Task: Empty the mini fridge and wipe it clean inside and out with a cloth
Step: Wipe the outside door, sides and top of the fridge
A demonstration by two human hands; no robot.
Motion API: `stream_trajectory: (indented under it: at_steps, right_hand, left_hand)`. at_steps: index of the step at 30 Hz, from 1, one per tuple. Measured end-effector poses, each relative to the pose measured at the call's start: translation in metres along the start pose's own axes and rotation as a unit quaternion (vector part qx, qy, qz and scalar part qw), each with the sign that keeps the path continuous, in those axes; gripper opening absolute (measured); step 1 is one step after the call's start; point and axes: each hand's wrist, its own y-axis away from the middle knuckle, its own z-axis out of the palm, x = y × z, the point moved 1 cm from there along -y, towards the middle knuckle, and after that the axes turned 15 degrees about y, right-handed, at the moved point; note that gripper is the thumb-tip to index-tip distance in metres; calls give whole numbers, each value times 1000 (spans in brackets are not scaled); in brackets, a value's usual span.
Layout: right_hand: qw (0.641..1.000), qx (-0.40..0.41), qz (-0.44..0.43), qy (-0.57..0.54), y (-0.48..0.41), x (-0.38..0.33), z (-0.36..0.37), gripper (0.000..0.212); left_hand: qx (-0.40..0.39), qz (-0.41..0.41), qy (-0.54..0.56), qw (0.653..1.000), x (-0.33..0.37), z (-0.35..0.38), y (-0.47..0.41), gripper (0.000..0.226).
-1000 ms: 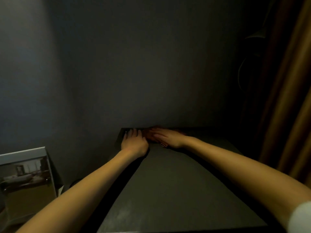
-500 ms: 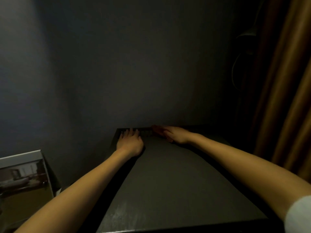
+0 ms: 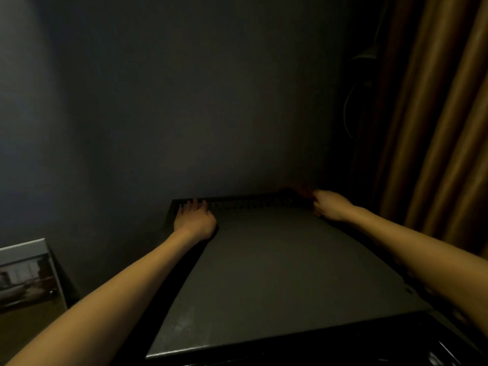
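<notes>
At the far right corner of the mini fridge top, a dark reddish cloth lies against our right hand fingers; we cannot tell whether they grip or press it. Our left hand rests flat, arm outstretched, fingers straight on the rear grille. Shadow blurs the cloth.

This looks like a dim room in a home or a rented lodging, though which of the two cannot be told. A plain dark grey wall fills the upper left and centre of the frame. Long brown curtain folds hang down the right side, with a thin cord looping in the shadow beside them. A black mini fridge stands against the wall at lower centre. A white-edged picture of a furnished room leans at the lower left.
</notes>
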Motion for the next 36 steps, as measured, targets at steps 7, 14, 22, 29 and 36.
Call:
stream_trajectory:
  at_steps: [7, 14, 22, 29, 36]
  right_hand:
    - [863, 205, 235, -398, -2, 46, -23, 35]
    - [958, 80, 77, -265, -9, -11, -8, 40]
    - [997, 60, 34, 22, -5, -25, 7, 49]
    - [996, 43, -10, 75, -2, -47, 2, 40]
    - [989, 45, -137, 33, 45, -128, -11, 40]
  left_hand:
    - [12, -16, 3, 1000, 8, 0, 2, 53]
    - [22, -14, -3, 1000, 7, 2, 2, 52]
    - [15, 4, 2, 1000, 4, -2, 2, 50]
    - [-11, 49, 33, 998, -20, -23, 30, 51]
    - [-9, -18, 168, 986, -54, -33, 70, 53]
